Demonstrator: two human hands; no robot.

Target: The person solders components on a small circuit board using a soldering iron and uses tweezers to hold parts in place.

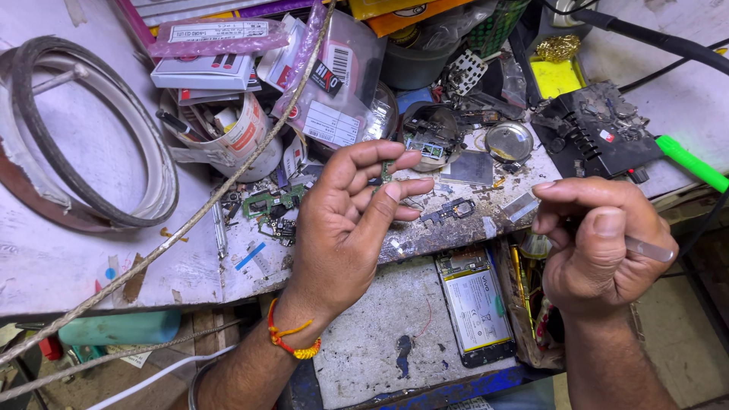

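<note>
The left hand pinches a tiny green board by its edges, light and easy to break, while the right hand grips a thin clear tool.

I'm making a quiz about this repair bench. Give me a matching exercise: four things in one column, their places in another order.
1. small circuit board
2. clear tool
3. opened phone
4. green pen

A. on the lower shelf between the arms
B. at the bench's right edge
C. in the left hand fingertips
D. in the right hand

Pairs: 1-C, 2-D, 3-A, 4-B
</note>
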